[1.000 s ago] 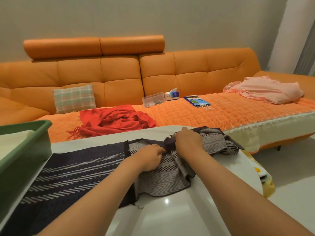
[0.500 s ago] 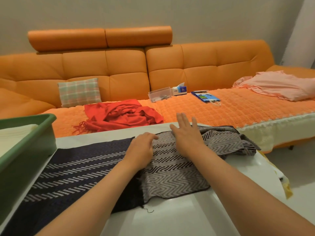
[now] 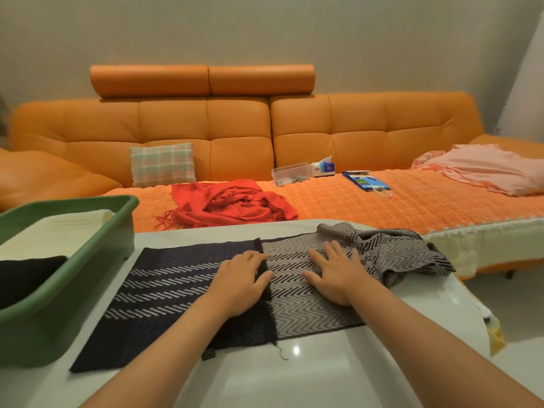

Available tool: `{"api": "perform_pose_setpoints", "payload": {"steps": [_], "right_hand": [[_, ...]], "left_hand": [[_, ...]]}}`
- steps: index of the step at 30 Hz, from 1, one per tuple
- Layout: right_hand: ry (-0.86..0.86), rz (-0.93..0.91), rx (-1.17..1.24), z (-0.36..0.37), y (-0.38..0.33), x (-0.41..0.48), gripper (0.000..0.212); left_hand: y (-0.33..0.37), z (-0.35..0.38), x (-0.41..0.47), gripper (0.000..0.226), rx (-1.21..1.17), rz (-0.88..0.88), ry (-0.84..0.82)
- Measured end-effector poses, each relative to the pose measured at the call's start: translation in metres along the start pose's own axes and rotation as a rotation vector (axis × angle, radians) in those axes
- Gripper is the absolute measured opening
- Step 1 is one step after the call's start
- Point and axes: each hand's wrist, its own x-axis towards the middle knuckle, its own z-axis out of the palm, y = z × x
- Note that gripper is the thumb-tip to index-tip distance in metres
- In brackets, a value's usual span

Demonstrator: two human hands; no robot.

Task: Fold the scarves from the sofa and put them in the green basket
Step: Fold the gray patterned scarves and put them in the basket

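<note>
A long woven scarf (image 3: 176, 293), navy with pale dashes on its left half and grey zigzag on its right, lies spread across the glossy white table (image 3: 297, 381); its far right end is bunched. The left hand (image 3: 241, 279) rests palm down where the two patterns meet, fingers apparently straight, though their tips are hard to read. The right hand (image 3: 338, 273) presses flat on the grey half, fingers spread. At the near left stands the green plastic basket (image 3: 59, 313), holding folded cream and black cloths. A crumpled red fringed scarf (image 3: 232, 201) lies on the orange leather sofa (image 3: 235, 128) beyond.
</note>
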Motion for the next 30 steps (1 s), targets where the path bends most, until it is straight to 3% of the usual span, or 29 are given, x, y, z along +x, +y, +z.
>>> {"api": "perform_pose_setpoints", "payload": {"steps": [6,9,15,19,24,30], "right_hand": [[0.116,-0.229,0.062,-0.013,-0.081,-0.017,0.066],[0.067,-0.289,0.1,-0.005,-0.116,-0.026,0.066],[-0.052,-0.255,0.132,0.014,-0.15,-0.048,0.07],[-0.036,-0.211,0.103,0.019,-0.156,-0.054,0.07],[-0.046,-0.087,0.055,0.019,-0.171,-0.06,0.072],[-0.051,-0.064,0.086,0.022,-0.183,-0.063,0.072]], "left_hand": [[-0.033,-0.026,-0.045,0.042,0.171,-0.207,0.01],[-0.059,-0.042,-0.074,0.048,0.227,-0.345,-0.015],[-0.086,-0.052,-0.121,0.038,0.323,-0.611,-0.066],[-0.093,-0.054,-0.138,0.046,0.343,-0.64,-0.021],[-0.101,-0.058,-0.149,0.034,0.445,-0.642,-0.127],[-0.104,-0.069,-0.147,0.035,0.165,-0.697,0.051]]}}
